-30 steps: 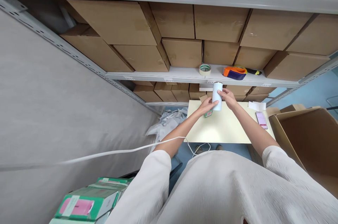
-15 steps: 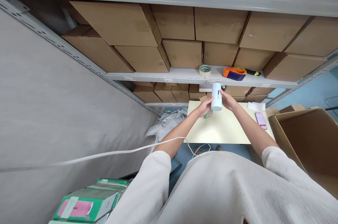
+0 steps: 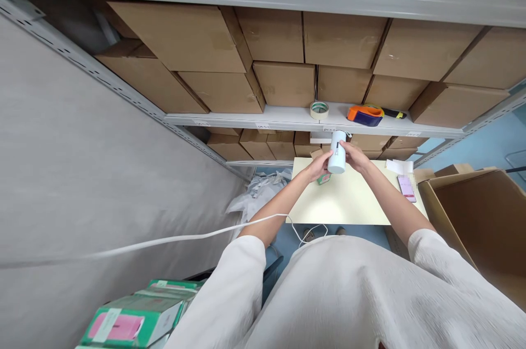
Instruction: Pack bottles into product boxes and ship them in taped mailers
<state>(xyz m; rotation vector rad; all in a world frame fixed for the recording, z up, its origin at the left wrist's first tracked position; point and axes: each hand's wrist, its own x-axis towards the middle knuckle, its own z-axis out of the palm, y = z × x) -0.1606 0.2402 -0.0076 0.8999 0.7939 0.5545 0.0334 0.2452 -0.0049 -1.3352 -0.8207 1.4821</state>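
Observation:
Between both hands is a pale blue cylindrical bottle (image 3: 337,160) with dark lettering on its side and a small strap loop at the top right. It is held nearly upright, tilted slightly, above the cream table (image 3: 329,207). My left hand (image 3: 319,166) grips it from the left, low on its side. My right hand (image 3: 355,156) is closed on its upper right side. Partly hidden behind my left hand, a small green box (image 3: 324,179) with a raised cardboard flap stands on the table.
Cardboard boxes (image 3: 283,83) fill the shelves ahead. A tape roll (image 3: 319,110) and an orange-and-blue tool (image 3: 365,115) lie on the shelf edge. At right are a phone (image 3: 406,188) and an open carton (image 3: 476,212). A white cable (image 3: 181,238) crosses my left arm. Green boxes (image 3: 131,319) sit lower left.
The bottle has turned and tilted slightly in my hands, so its lettering sits a little further left. Both hands stay around it, and the surroundings look the same.

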